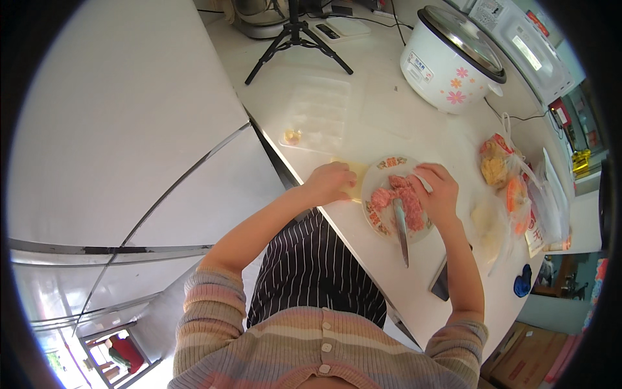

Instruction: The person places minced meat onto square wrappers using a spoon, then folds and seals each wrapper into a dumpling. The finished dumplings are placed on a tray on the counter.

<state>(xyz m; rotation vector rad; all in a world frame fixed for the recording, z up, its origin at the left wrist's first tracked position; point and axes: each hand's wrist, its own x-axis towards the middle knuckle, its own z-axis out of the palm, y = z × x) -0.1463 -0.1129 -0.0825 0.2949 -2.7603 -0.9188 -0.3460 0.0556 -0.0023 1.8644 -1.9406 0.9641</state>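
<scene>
A round patterned plate (381,167) holds pink minced meat (412,209). A metal utensil (402,238) rests in the meat, its tapered end jutting over the plate's near rim; the other end is hidden. My right hand (438,192) is over the plate's right side, with a small whitish piece (423,183) between thumb and fingers. To the left, my left hand (332,184) has its fingers curled against pale yellow sheets (358,177) beside the plate. Farther back lies a clear compartmented plastic tray (320,114) with one small yellowish dough parcel (292,136) in its near left corner.
A black tripod (295,36) stands behind the tray, near a kitchen scale (342,29). At the back right is a flowered rice cooker (447,68). Plastic bags of food (500,165) lie to the right. A phone (441,282) rests under my right forearm.
</scene>
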